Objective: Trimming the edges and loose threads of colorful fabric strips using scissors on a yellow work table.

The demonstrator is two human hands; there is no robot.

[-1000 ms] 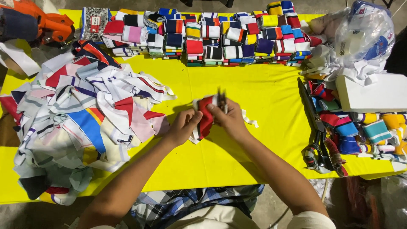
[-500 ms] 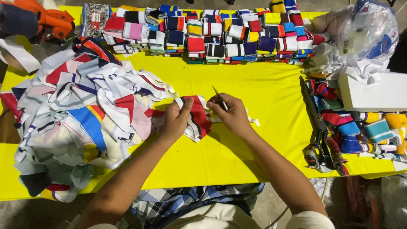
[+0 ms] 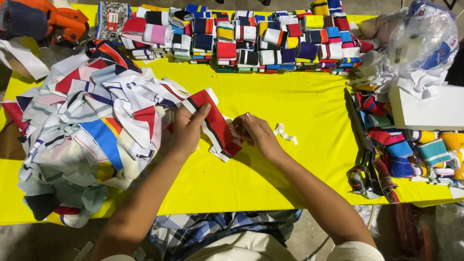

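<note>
A red knit strip with white and black stripes (image 3: pixel 216 124) lies on the yellow table cover (image 3: pixel 299 125) in the middle. My left hand (image 3: pixel 186 130) pinches its upper left end, thumb on top. My right hand (image 3: pixel 256 131) holds its lower right end, fingers curled on the fabric edge. A short white scrap (image 3: pixel 285 133) lies just right of my right hand.
A big loose heap of striped knit pieces (image 3: pixel 92 130) fills the left. Folded stacks (image 3: pixel 251 36) line the far edge. Scissors (image 3: pixel 365 154), more folded bands (image 3: pixel 425 150), a white box (image 3: pixel 430 108) and a plastic bag (image 3: pixel 425 38) sit right. An orange tool (image 3: pixel 58 21) is top left.
The bunched strip has been spread out flat and long across the table. My hands have moved apart, the left toward the heap. The thin tool seen in my right hand is no longer visible.
</note>
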